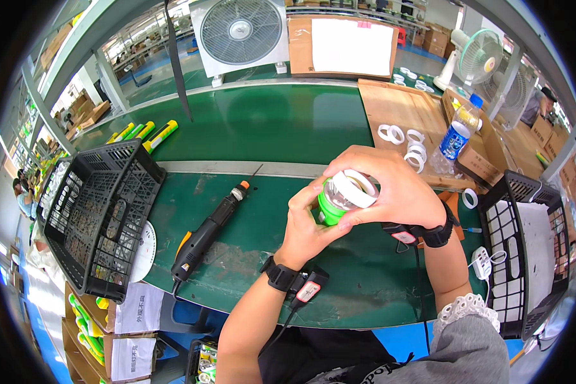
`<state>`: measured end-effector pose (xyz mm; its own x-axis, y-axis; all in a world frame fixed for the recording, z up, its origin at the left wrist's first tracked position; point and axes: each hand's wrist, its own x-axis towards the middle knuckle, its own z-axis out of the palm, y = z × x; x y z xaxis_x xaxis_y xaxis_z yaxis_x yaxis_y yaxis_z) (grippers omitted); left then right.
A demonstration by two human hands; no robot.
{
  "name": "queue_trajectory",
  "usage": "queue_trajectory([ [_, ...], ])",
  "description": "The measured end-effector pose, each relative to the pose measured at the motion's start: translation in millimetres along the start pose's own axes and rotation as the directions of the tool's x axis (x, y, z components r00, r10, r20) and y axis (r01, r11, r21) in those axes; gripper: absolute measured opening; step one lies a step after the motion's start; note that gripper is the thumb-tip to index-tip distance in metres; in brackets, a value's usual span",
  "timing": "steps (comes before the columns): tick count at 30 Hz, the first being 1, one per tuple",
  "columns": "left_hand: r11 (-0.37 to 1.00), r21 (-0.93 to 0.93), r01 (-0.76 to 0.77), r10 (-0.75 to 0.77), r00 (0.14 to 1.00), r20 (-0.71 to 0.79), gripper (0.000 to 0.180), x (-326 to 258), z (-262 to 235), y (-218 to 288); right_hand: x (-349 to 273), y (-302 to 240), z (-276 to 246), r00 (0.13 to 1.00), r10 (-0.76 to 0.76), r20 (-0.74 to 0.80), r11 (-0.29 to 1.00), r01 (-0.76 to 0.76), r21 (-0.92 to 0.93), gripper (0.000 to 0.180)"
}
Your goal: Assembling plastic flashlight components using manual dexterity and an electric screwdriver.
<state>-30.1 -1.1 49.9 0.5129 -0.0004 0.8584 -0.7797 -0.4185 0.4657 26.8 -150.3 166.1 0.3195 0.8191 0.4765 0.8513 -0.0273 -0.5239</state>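
Ring (353, 191) sat tilted at the shiny end of the green tube (330, 210), rightward; the right hand's (400, 189) fingers gripped it, the left hand's (303, 224) the tube.

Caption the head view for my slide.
Left hand holds a green cylindrical part, right hand a white ring at its end; black electric screwdriver lies on the bench.

Our left hand (306, 224) and right hand (400, 185) cover part of the green cylinder (330, 214). We see the white disc (148, 249) partly hidden by the black crate (70, 256), the small bin (194, 357) cropped below, and distant people (25, 201) too tiny to make out.
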Motion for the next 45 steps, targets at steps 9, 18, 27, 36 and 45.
queue_trajectory([
  [9,0.966,-0.255,-0.036,0.028,0.999,-0.035,0.070,2,11,-6,-8,7,-20,0.941,0.299,-0.160,0.929,-0.248,0.274,0.033],
  [18,0.831,-0.496,0.251,-0.302,0.953,-0.023,0.080,-6,15,19,-7,2,-17,0.982,0.082,0.169,0.989,-0.060,-0.132,0.045],
  [27,0.713,-0.528,0.461,-0.530,0.848,0.025,0.070,8,11,38,-8,-4,-19,0.970,0.137,0.201,0.976,-0.097,-0.195,0.045],
  [36,0.700,-0.584,0.410,-0.452,0.888,0.083,0.064,6,17,34,-11,-1,-23,0.990,0.139,-0.006,0.989,-0.139,0.053,0.036],
  [45,0.635,-0.622,0.458,-0.504,0.856,0.115,0.063,-1,12,29,-9,-11,-20,0.996,0.083,0.032,0.996,-0.084,0.012,0.048],
])
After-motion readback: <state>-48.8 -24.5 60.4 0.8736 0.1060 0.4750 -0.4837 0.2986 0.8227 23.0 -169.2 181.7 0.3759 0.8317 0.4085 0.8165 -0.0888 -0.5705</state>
